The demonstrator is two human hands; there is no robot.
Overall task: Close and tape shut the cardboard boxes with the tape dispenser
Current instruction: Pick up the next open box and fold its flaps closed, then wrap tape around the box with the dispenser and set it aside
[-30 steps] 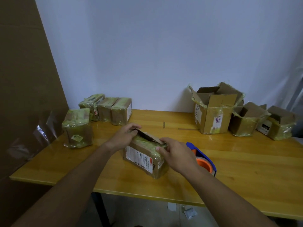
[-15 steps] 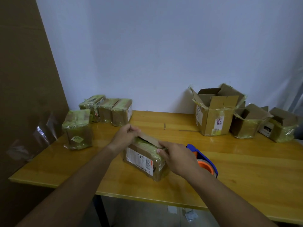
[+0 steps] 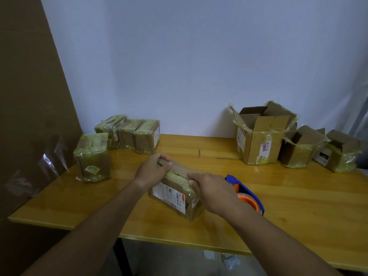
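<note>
The big table [image 3: 298, 216] holds everything. Three open boxes [image 3: 258, 140] wait at the far right, and four taped boxes [image 3: 93, 156] sit at the far left. The box in the middle [image 3: 175, 198] is held at both ends. The left hand [image 3: 152, 169] curls its fingers over the far end, and the right hand [image 3: 211, 188] presses the near flap. The tape dispenser [image 3: 249, 196] lies just beside the right hand. If a hand lets go to grab it, the flaps might pop up.
</note>
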